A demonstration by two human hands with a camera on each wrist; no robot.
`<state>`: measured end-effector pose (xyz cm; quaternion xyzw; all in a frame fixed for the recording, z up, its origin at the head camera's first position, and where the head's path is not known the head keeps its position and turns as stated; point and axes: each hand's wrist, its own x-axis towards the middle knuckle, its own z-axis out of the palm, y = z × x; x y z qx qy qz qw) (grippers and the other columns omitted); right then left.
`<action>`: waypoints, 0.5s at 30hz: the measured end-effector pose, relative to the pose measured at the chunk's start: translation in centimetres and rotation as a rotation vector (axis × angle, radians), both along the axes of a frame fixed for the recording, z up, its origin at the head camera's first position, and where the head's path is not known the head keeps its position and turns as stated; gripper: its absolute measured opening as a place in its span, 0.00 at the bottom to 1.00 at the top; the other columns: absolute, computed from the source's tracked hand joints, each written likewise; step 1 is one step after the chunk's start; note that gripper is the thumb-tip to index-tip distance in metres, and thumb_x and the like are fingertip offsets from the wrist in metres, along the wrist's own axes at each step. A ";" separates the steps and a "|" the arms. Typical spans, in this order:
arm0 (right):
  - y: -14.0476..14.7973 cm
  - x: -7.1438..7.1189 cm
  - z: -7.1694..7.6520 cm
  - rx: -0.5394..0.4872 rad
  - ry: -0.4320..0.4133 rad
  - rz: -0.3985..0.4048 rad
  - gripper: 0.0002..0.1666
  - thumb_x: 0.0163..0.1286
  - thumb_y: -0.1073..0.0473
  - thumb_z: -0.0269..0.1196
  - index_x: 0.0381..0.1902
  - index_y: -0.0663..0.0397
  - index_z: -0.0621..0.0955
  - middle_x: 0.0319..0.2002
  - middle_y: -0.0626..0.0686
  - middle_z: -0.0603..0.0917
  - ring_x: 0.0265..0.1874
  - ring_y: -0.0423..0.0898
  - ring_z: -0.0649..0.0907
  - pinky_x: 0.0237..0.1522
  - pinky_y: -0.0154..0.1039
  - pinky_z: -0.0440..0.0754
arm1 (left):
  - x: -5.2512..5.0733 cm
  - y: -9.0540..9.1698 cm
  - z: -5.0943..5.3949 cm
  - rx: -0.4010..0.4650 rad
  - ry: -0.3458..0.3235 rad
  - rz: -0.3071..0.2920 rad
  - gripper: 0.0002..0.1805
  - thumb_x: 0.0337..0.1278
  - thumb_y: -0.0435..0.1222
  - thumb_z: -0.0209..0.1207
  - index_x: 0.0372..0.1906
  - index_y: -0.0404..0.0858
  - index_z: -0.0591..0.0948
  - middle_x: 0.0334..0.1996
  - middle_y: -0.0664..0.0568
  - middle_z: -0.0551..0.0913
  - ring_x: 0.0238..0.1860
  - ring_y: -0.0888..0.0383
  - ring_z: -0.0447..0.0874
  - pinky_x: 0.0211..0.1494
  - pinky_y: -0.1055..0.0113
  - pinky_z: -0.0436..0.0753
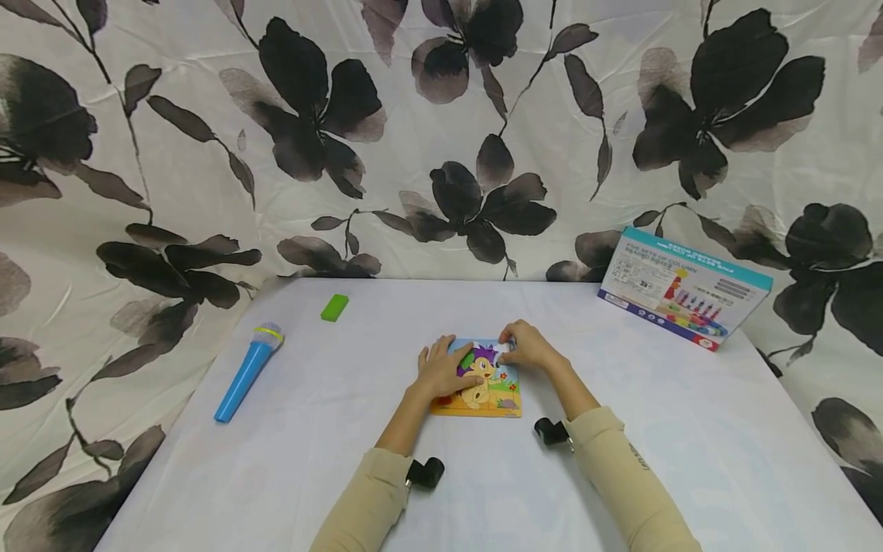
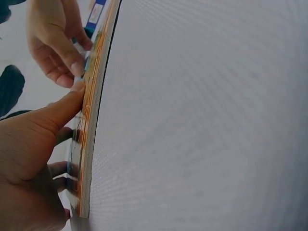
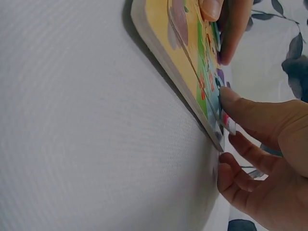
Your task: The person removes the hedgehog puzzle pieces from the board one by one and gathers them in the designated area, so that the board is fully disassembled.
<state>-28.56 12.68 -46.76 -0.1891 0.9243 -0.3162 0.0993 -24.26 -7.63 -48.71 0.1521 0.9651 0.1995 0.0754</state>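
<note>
A cartoon jigsaw puzzle (image 1: 476, 410), a thin square board with a purple-haired animal in a garden, lies flat on the white table. My left hand (image 1: 441, 374) rests over its left side with the fingers spread and the thumb across the picture. At the upper right corner, my right hand (image 1: 530, 345) pinches a puzzle piece (image 3: 228, 126) between thumb and index finger. In the right wrist view this piece is tilted up from the board's corner. The left wrist view shows the board's edge (image 2: 91, 159) from the side, with the left thumb on the picture.
A blue toy microphone (image 1: 248, 376) lies at the left of the table. Behind it is a green block (image 1: 334, 308). A toy box (image 1: 683, 291) stands at the back right, in front of a floral cloth backdrop (image 1: 414, 138).
</note>
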 end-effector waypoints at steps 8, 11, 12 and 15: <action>0.1 0.4 -0.1 -0.069 0.000 -0.016 0.18 0.53 0.66 0.70 0.40 0.65 0.77 0.39 0.59 0.79 0.38 0.52 0.77 0.46 0.46 0.77 | -0.1 0.0 -0.1 0.009 -0.005 0.002 0.39 0.53 0.57 0.59 0.69 0.46 0.66 0.70 0.39 0.55 0.70 0.39 0.51 0.68 0.38 0.48; 0.1 0.6 -0.1 -0.122 0.008 -0.035 0.18 0.54 0.67 0.69 0.41 0.66 0.77 0.39 0.59 0.79 0.36 0.51 0.78 0.41 0.44 0.78 | 0.0 0.0 -0.1 0.014 -0.008 0.003 0.39 0.53 0.57 0.59 0.69 0.46 0.66 0.70 0.39 0.55 0.70 0.39 0.51 0.68 0.38 0.47; 0.1 0.7 -0.2 -0.142 0.009 -0.046 0.17 0.55 0.67 0.69 0.42 0.66 0.78 0.39 0.59 0.79 0.35 0.51 0.79 0.40 0.43 0.79 | 0.0 0.0 -0.1 0.016 -0.009 0.003 0.39 0.53 0.57 0.59 0.69 0.46 0.66 0.70 0.39 0.55 0.70 0.39 0.50 0.68 0.38 0.47; 0.2 0.7 -0.3 -0.199 0.005 -0.068 0.14 0.58 0.66 0.67 0.42 0.67 0.79 0.38 0.59 0.79 0.35 0.51 0.80 0.39 0.42 0.80 | 0.0 0.0 0.0 0.020 -0.008 0.004 0.39 0.53 0.57 0.59 0.69 0.46 0.66 0.70 0.39 0.55 0.70 0.39 0.50 0.68 0.38 0.47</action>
